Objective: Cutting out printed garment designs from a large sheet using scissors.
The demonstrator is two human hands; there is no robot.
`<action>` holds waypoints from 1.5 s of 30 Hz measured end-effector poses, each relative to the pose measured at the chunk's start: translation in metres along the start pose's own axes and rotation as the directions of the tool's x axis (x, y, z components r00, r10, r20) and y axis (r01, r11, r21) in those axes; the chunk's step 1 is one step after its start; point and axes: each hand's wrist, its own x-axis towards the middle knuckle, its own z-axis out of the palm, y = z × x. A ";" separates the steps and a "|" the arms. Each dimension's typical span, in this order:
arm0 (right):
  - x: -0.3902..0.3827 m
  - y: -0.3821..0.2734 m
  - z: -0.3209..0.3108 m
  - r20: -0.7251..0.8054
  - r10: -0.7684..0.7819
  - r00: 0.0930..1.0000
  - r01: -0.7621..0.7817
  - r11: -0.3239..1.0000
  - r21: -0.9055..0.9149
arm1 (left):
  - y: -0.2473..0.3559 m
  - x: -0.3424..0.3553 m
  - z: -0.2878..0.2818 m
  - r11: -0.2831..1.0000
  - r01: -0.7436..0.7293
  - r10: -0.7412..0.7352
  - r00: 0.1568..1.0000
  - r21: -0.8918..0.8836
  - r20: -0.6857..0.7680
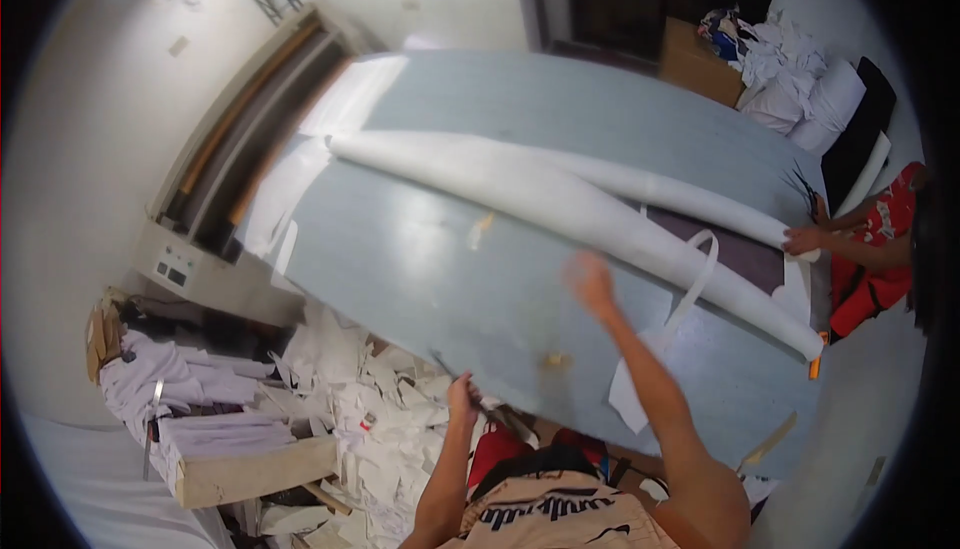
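My left hand (462,399) is closed at the table's near edge around a thin dark tool (440,361). Its narrow end points away over the table, and its kind is not clear. My right hand (590,284) is raised over the table just short of a long white roll of sheet material (520,184), its fingers smeared by motion. The roll runs from the far left to the right edge, and a second white roll (660,189) branches off behind it. A white strip (690,294) hangs over the front roll, beside my right forearm.
Across the big grey-blue table (400,239), a co-worker's hand (802,240) touches the second roll's end. Dark purple sheet (715,244) shows between the rolls. An orange-handled tool (818,357) sits at the right edge. White scraps (370,419) cover the floor left of me.
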 end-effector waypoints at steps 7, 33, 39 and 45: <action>0.243 0.186 -0.035 0.195 0.740 0.644 -0.741 0.667 -0.084 | 0.110 0.084 -0.046 0.956 -0.110 0.141 0.985 0.271 -0.097; 0.339 -0.011 0.277 0.828 0.116 0.548 -0.836 0.115 0.537 | 0.311 0.241 -0.045 0.899 0.040 -0.016 0.998 0.436 -0.060; 0.301 -0.101 0.298 0.764 0.007 0.645 -0.726 0.316 0.610 | 0.305 0.198 -0.100 0.934 0.041 0.036 0.978 0.356 -0.207; 0.186 -0.088 0.370 0.861 -0.223 0.456 0.124 0.975 0.187 | 0.299 0.164 -0.122 0.931 -0.001 0.095 0.966 0.365 -0.239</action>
